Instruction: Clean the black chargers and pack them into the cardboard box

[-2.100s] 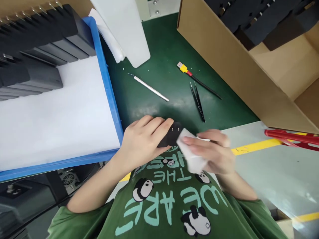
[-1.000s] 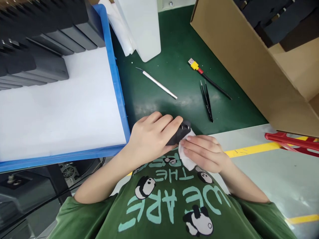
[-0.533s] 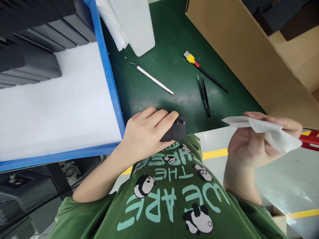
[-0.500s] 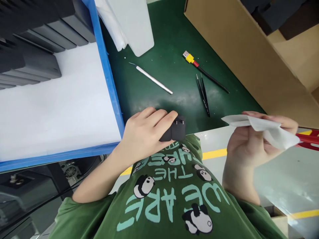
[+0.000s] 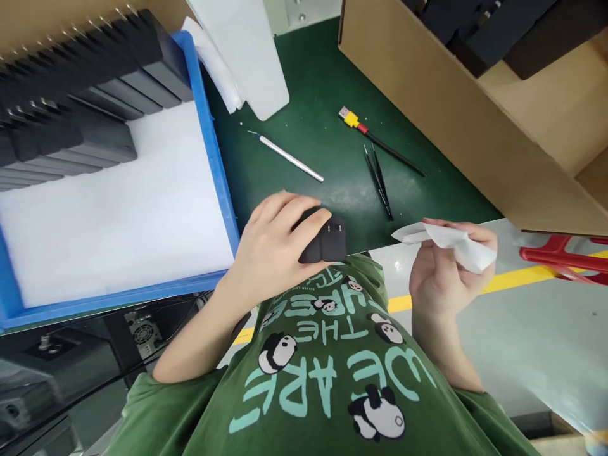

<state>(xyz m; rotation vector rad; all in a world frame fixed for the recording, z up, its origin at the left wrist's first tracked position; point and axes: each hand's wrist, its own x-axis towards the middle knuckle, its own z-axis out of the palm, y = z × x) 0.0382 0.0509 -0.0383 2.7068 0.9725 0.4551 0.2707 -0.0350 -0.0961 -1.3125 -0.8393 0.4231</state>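
A black power adapter (image 5: pixel 327 242) with two metal plug prongs is in my left hand (image 5: pixel 275 244), whose fingers wrap over its left part at the table's near edge. To the right, my right hand (image 5: pixel 444 275) pinches a folded white cloth or wipe (image 5: pixel 446 239) just beyond the edge, apart from the adapter. Black tweezers (image 5: pixel 379 183) lie between the hands on the green table (image 5: pixel 313 82). Farther back are a silver pen-like tool with a thin tip (image 5: pixel 291 157) and a short black cable with a yellow and red USB plug (image 5: pixel 380 140).
A blue tray (image 5: pixel 209 152) at left holds rows of black adapters (image 5: pixel 156 63) on a white liner. At right stands a cardboard box (image 5: pixel 427 101) with black items inside. A white plastic piece (image 5: pixel 256 63) lies at the back. Something red (image 5: pixel 555 254) stands beyond the right table edge.
My right hand has moved left with the white cloth, closer to the adapter. My left hand still holds the adapter, and the view has shifted slightly.
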